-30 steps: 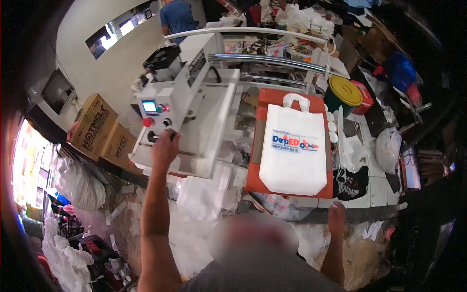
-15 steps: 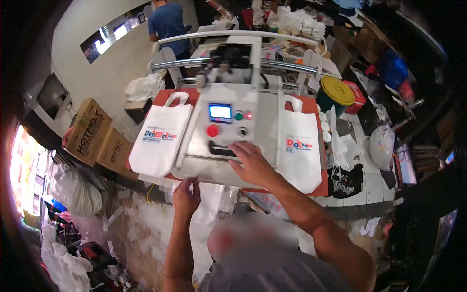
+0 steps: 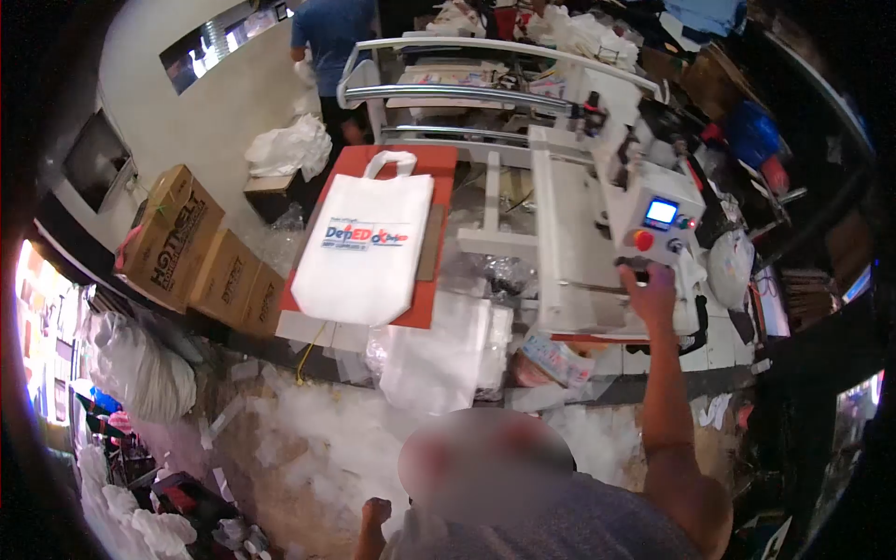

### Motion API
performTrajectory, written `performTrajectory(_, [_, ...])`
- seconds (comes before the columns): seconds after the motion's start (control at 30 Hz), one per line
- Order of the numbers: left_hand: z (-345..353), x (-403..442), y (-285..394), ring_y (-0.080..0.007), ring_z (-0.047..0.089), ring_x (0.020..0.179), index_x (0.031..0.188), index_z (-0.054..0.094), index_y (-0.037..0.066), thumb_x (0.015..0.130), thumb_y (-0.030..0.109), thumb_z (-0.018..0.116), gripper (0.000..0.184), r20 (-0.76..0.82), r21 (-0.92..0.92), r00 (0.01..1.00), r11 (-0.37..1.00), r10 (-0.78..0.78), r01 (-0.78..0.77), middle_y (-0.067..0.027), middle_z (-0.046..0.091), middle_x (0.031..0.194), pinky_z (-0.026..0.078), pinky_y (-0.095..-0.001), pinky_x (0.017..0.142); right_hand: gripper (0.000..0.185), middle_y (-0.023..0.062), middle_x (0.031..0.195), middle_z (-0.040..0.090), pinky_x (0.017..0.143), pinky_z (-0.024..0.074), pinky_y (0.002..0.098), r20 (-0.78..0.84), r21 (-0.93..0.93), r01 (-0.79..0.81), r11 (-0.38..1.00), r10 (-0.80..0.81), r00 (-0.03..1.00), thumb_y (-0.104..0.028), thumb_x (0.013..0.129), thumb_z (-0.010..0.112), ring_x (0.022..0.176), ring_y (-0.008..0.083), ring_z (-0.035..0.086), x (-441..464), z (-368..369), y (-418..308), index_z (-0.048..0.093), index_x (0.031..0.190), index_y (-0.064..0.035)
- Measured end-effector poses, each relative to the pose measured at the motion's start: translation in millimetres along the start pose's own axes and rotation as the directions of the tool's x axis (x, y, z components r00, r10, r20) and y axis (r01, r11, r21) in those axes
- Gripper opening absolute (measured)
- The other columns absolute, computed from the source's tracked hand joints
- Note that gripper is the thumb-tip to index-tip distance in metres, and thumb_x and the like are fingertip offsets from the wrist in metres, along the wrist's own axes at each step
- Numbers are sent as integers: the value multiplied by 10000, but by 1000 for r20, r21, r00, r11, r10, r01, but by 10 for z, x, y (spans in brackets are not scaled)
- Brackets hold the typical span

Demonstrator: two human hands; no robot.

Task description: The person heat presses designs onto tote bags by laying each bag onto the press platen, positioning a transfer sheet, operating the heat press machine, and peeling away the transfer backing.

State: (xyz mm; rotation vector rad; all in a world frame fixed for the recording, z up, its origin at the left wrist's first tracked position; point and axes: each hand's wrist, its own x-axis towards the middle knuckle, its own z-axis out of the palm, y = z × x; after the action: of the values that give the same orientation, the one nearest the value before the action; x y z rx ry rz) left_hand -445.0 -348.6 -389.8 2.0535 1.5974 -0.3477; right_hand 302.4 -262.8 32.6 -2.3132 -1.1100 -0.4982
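Observation:
My right hand (image 3: 651, 285) is closed around the black handle (image 3: 633, 265) on the front of a heat press head (image 3: 579, 243), which has a lit display and a red button. The head sits over the right-hand platen, hiding most of it. Low near my body, my left hand (image 3: 376, 511) is curled closed, and no object shows in it. A white tote bag (image 3: 364, 257) printed with "DepED" lies flat on the left red pad (image 3: 439, 187), its loop handles toward the back.
Metal rails (image 3: 457, 91) cross behind the press. Clear plastic bags (image 3: 439, 355) lie at the front edge between the two platens. Cardboard boxes (image 3: 177, 243) stand to the left. A person in a blue shirt (image 3: 331, 42) is at the back.
The press head has slid from the middle to the right, my right hand with it, covering the right-hand bag. My left hand has dropped back toward my body.

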Motion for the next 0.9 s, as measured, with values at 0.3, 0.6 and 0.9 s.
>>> performTrajectory(0.3, [-739,1317,-895,-207,639,572,911,673,47,932,282,589,250,436,-181,885,948,-163,263,-85,692,765,536,-364,511,468,180,850,597,802,440,482,18,-198,79,977,-77,997,-451,885,657,882,392,555,79,-31,363,612,823,10])
performTrajectory(0.6, [-2266,2245,279,-394,660,962,990,691,29,874,345,579,355,-76,-372,995,928,-66,33,-226,692,980,520,-457,863,435,193,895,601,827,440,495,28,-180,78,981,-74,997,-390,857,706,908,396,551,49,77,448,616,917,31])
performTrajectory(0.9, [-3506,2384,1618,-310,680,986,1032,689,30,861,416,627,428,286,-322,894,913,345,-249,-172,712,1030,524,-406,898,381,188,958,600,872,434,458,120,-90,-54,994,65,991,-349,865,723,959,386,557,97,55,374,607,925,9])
